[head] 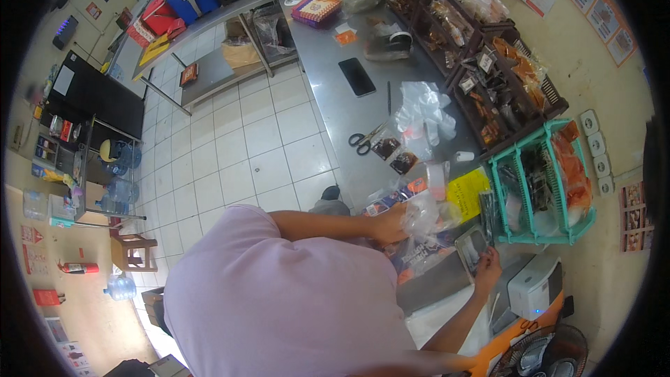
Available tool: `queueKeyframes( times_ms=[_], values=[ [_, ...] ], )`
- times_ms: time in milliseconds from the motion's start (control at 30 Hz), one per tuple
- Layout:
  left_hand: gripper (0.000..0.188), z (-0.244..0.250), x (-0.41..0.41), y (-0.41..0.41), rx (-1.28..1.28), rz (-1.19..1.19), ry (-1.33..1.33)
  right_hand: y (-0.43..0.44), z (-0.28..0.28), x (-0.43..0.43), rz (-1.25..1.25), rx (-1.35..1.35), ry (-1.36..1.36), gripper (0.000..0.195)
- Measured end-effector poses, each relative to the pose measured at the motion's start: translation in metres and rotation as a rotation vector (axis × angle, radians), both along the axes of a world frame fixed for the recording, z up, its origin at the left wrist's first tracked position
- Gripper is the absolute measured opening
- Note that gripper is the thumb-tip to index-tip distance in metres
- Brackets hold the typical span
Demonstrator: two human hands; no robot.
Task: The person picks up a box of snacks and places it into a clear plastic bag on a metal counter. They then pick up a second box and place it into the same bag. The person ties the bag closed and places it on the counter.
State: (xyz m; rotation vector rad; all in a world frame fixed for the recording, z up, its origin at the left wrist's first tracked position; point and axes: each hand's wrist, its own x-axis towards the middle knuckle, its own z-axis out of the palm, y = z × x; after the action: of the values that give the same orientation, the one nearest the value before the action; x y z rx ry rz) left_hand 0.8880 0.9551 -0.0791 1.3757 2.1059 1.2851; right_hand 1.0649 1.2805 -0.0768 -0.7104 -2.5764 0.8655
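My left hand (390,225) reaches over the steel counter into crumpled clear plastic bags (424,214), its fingers partly hidden by the plastic it grips. Under that hand lies blue-and-orange printed packaging (416,251) bearing writing. My right hand (487,269) has its fingers on the edge of a flat, dark-framed rectangular object (471,251), phone-like, with a pale picture or reflection on its face. A yellow printed packet (467,195) lies beyond both hands. Dark, thin packets (488,214) lie between it and a teal plastic basket rack (539,188).
Scissors (366,140), dark-filled sachets (392,154), plastic gloves (426,115) and a black phone (357,77) lie along the steel counter (324,63). Brown racks (471,63) of packets line the wall. A white printer-like device (534,285) and a fan (542,353) stand at the lower right.
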Motion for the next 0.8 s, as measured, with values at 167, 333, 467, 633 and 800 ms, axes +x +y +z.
queueKeyframes(
  times_ms=[167, 333, 467, 633, 800],
  values=[
    [0.04, -0.03, -0.014, 0.006, 0.019, -0.304, 0.212, -0.025, -0.024, 0.032, -0.198, -0.13, 0.175, 0.02],
    [0.041, 0.016, -0.037, -0.011, 0.0, -0.309, 0.383, -0.135, 0.019, -0.023, -0.183, -0.418, 0.369, 0.018],
    [0.032, 0.041, -0.009, -0.004, -0.091, -0.067, -0.291, -0.193, 0.057, -0.007, -0.226, -0.754, 0.303, 0.019],
    [0.028, 0.04, -0.028, 0.005, -0.237, -0.057, -0.443, -0.221, 0.061, -0.018, -0.213, -0.832, 0.098, 0.019],
    [0.029, 0.055, -0.038, 0.006, -0.387, -0.134, -0.375, -0.261, 0.053, -0.05, -0.091, -1.092, -0.088, 0.021]
  ],
)
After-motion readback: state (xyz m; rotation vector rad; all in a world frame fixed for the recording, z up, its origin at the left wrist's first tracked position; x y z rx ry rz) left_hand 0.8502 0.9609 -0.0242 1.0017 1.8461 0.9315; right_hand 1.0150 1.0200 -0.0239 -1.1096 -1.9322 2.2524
